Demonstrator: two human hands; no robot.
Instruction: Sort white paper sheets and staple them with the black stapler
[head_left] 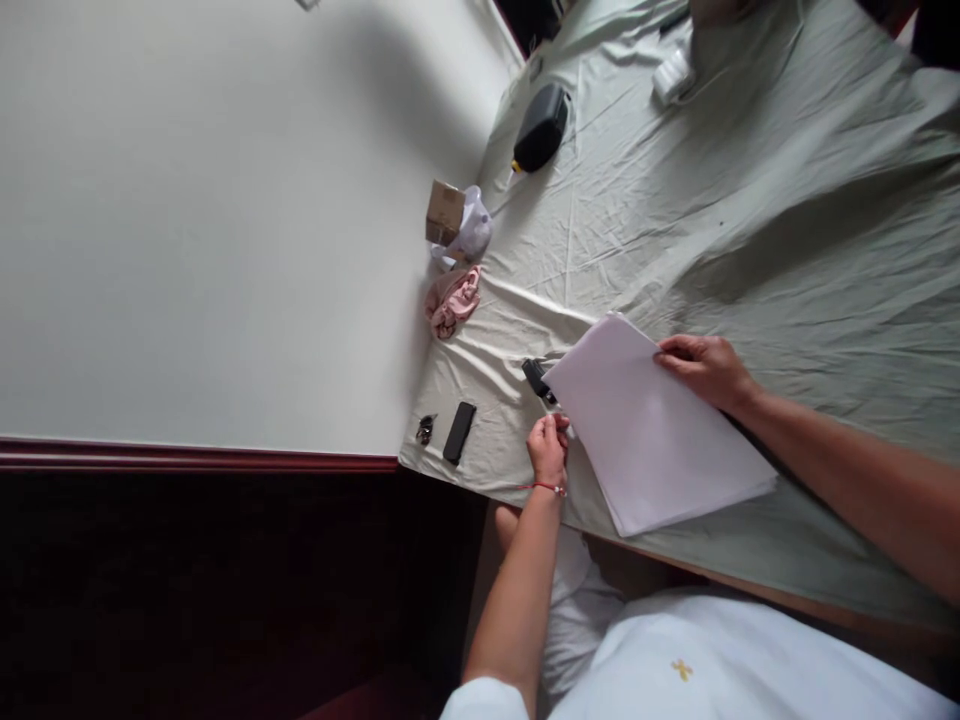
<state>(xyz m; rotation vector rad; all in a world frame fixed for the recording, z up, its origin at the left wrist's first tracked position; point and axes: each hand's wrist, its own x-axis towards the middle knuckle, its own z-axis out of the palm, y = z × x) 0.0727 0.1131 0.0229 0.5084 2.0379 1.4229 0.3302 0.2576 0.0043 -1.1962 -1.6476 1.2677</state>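
A stack of white paper sheets (652,430) lies at a slant on the cloth-covered table, its edges slightly out of line. My right hand (705,368) grips the stack at its upper right edge, thumb on top. Close to the left edge of the sheets is my left hand (550,447), fingers curled together; whatever they may hold is hidden. Just beyond those fingers lies a small black device with a metal end (535,378), perhaps a stapler, touching or partly under the paper's left corner.
A black oblong case (459,433) and a bunch of keys (425,430) lie at the left corner. Along the wall are a pink cloth (452,302), a cardboard box (445,212) and a white plastic bag (474,225). Farther back sit a black case (541,128) and a white object (673,76).
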